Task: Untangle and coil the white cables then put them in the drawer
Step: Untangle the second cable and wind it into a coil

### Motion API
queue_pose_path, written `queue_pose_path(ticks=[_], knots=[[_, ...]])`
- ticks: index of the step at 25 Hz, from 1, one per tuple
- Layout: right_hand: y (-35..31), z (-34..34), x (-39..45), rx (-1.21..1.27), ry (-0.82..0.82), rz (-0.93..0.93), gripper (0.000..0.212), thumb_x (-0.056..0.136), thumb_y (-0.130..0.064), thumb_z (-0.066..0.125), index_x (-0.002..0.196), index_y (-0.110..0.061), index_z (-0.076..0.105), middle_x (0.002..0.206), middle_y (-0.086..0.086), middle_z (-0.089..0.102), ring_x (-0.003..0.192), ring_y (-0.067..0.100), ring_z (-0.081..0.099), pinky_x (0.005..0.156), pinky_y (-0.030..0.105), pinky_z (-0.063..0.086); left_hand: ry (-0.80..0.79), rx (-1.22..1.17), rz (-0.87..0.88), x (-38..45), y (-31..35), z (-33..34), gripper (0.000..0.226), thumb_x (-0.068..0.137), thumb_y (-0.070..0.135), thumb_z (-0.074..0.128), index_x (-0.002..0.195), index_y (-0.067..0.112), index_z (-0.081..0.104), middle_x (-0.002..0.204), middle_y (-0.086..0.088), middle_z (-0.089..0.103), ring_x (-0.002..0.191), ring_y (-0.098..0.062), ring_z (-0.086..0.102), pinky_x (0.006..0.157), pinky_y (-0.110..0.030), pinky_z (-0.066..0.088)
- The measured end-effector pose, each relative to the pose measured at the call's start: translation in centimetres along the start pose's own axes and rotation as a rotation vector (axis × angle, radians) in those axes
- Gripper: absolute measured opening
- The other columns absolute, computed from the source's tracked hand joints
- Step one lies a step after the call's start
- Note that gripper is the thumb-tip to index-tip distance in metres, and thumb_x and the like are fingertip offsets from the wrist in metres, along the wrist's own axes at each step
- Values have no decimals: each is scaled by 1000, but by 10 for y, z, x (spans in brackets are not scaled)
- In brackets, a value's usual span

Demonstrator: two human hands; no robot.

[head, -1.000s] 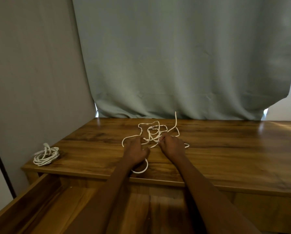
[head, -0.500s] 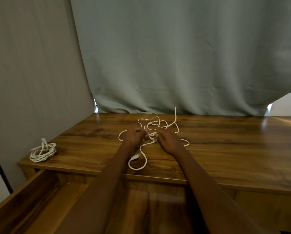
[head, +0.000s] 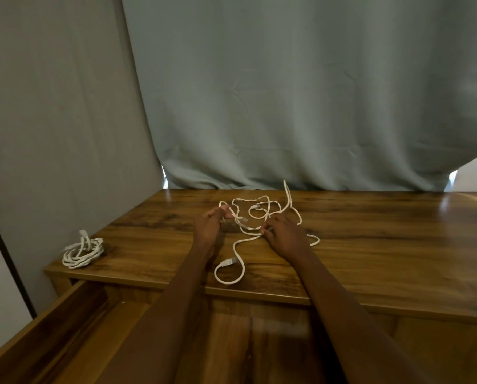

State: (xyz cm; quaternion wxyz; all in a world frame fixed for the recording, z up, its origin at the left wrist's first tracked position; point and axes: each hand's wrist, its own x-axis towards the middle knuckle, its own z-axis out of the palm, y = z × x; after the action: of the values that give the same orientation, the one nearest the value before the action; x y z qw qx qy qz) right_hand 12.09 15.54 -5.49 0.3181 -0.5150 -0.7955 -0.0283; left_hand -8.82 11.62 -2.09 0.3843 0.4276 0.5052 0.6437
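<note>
Hands spread apart; left hand and right hand fingers pinch tangled cable.

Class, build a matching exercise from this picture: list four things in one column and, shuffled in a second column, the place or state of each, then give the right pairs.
Things
1. coiled cable
2. tangled cable
3. drawer
4. curtain

Places or states
A. hangs behind the desk
B. pinched by both hands at mid-desk
C. pulled open under the desk's front edge
D. lies alone near the desk's left corner

Pairs: 1-D, 2-B, 3-C, 4-A
</note>
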Motion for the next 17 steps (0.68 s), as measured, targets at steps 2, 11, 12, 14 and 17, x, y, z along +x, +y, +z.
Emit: queue_pose_path(ticks=[2,11,12,14,17], knots=[[1,0,1,-20,-8,82,21,95,-44,53,104,-32,68,126,-7,60,118,22,54,88,40,49,30,125,89,-8,1,-11,19,94,27,65,91,14,78,78,-2,76,75,-14,72,72,-29,53],[-6,-7,-3,-137,39,128,31,100,-35,49,126,-24,62,137,1,56,123,28,53,99,45,45,-75,781,310,-22,-14,-48,43,79,45,47,117,36,67,110,1,72,101,-23,65,92,-46,52],[-8,-7,-5,-145,24,71,33,100,-34,47,128,-24,61,138,1,56,125,27,52,100,44,44,-62,806,339,-25,-13,-46,52,77,43,47,128,38,61,125,0,66,113,-24,60,100,-48,47],[-9,-6,-7,-133,-26,18,32,99,-32,48,129,-28,61,137,-1,58,125,24,53,99,42,45,-49,829,436,-37,-8,-40,54,86,41,49,140,35,51,141,0,53,128,-22,47,110,-46,38],[-8,-7,-8,-75,-65,17,31,97,-30,52,126,-31,64,130,-1,63,119,24,58,94,39,49,-194,964,638,-47,-4,-23,46,93,52,46,132,33,59,144,5,51,135,-16,42,112,-45,32]])
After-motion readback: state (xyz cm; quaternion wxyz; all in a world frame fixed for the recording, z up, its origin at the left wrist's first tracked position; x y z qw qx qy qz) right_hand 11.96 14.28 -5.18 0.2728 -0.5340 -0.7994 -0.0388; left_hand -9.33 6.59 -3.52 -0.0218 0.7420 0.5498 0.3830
